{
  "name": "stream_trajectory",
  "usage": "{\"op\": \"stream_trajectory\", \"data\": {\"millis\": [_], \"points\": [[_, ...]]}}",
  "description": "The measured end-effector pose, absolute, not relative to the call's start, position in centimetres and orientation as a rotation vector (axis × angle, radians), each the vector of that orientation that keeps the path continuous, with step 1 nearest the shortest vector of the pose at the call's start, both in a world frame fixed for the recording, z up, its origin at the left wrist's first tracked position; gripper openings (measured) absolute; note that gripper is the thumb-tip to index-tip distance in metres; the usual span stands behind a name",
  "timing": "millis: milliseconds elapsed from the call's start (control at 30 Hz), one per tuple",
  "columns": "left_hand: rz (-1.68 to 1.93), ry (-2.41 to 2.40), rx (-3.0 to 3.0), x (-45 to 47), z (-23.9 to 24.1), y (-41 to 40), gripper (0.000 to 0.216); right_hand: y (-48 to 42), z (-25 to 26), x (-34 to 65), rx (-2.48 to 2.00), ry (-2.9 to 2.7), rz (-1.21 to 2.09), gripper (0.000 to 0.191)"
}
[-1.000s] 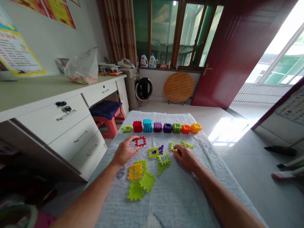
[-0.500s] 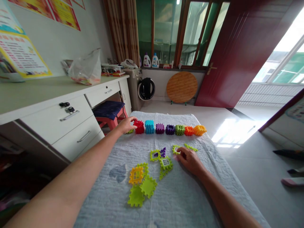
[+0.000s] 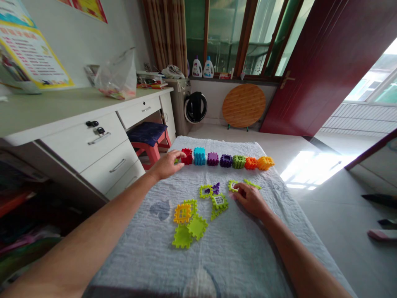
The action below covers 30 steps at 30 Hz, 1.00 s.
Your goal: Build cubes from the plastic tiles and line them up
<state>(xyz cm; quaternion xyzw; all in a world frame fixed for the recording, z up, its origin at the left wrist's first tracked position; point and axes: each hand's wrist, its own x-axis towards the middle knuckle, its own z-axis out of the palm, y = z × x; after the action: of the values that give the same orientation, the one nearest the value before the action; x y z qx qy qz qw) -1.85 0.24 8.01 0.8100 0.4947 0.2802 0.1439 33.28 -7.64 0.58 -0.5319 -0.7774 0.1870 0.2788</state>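
Note:
My left hand (image 3: 167, 166) is at the left end of a row of stacked toy tiles, its thumb and fingers apart, beside the red stack (image 3: 187, 157). A green piece (image 3: 176, 160) is partly hidden behind its fingers. My right hand (image 3: 252, 199) has curled fingers pinching the near edge of a green interlocking tile with a white window (image 3: 232, 185). Just beyond lies a thin green piece (image 3: 252, 184). Nearer me are another green window tile (image 3: 218, 201), a purple triangular piece (image 3: 216, 188), a yellow frame tile (image 3: 182, 213) and plain green tiles (image 3: 197, 227).
Along the far side the row continues with blue (image 3: 199, 156), purple (image 3: 213, 159), dark purple, green, orange and yellow stacks (image 3: 266, 163). A pale cloth (image 3: 248, 256) covers the table. A white desk (image 3: 68, 109) and a stool (image 3: 148, 134) stand at the left.
The view has tilted down, so the table sits higher in the picture. My left hand has drawn slightly nearer to me relative to the red stack. My right hand stays at the window tile.

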Motion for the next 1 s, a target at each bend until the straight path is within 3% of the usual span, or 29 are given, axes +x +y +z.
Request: {"op": "stream_trajectory", "data": {"millis": [100,267,433,533,733,1000], "points": [[0.438,1.222,2.356,-1.8,7.9,-5.3,0.026,-7.7,0.7,33.3,-1.415,-2.096,0.486,0.021],[0.309,1.208,2.362,-1.4,6.5,-11.1,0.041,-7.9,1.0,33.1,-1.407,-2.111,0.447,0.018],[0.252,1.294,2.37,-0.6,5.6,-11.8,0.028,-7.9,1.0,33.1,-1.405,-2.124,0.428,0.018],[0.289,1.306,2.36,-0.4,5.7,-11.5,0.015,-7.9,0.8,33.2,-1.4,-2.116,0.44,0.018],[0.605,1.247,2.412,2.0,6.9,-10.1,0.016,-8.0,1.9,32.4,-1.345,-1.959,0.503,0.02],[0.661,1.042,2.734,9.5,6.9,-8.7,0.01,-9.5,4.4,30.4,-0.967,-2.08,1.02,0.039]]}}
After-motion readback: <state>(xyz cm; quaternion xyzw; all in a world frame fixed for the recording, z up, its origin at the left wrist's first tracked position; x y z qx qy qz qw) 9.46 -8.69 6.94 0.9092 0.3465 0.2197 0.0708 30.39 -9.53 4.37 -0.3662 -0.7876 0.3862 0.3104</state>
